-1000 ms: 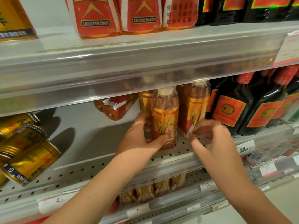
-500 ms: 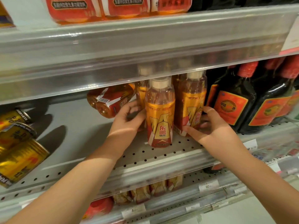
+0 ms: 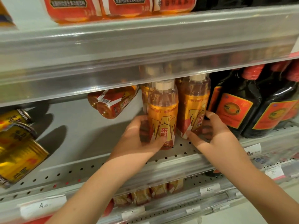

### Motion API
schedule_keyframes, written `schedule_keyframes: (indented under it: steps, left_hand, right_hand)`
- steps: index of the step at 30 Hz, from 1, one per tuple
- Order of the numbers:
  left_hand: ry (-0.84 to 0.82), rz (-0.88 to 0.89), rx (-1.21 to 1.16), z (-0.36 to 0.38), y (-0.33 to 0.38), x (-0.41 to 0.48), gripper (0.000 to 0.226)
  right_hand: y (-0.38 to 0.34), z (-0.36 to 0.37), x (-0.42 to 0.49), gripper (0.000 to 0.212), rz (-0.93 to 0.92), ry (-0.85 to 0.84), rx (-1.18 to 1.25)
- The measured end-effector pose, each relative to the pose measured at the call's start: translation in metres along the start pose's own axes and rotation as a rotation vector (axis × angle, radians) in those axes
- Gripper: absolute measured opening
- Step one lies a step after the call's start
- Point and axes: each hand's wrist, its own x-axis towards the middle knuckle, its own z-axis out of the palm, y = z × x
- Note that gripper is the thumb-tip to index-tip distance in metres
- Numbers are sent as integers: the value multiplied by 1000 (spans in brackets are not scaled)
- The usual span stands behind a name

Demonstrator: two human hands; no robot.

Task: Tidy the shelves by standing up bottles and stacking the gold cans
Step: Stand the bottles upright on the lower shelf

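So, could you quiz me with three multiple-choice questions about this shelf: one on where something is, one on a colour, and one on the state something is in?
1. Where in the view are the gold cans?
A) far right B) far left C) centre

2. What colour are the caps of the dark bottles?
A) red B) green C) white

3. How does the orange bottle in the left hand stand?
A) lying flat B) upside down C) upright

Answers:
1 B: they lie on their sides at the left edge, apart from both hands.
2 A: red tops show on their necks.
3 C: its white cap points up, and the right hand grips a second orange bottle beside it.
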Motion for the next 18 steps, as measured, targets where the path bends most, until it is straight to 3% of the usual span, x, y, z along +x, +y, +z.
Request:
schedule_keyframes:
  steps: [6, 10, 15, 18]
  left_hand:
    - [130, -21, -20, 21, 8, 9, 54]
    - [98, 2, 32, -3, 0, 3, 60]
    - [394, 122, 221, -72, -26, 22, 22]
    - [458, 112, 478, -104, -35, 68, 39]
  right_hand:
    - [-15, -5, -14, 72, 50, 56, -33]
    - [-42, -13, -52, 36, -186, 212, -13]
    - [-93, 26, -71, 21, -470, 33, 71]
    - [-112, 66, -64, 24, -470, -63, 58]
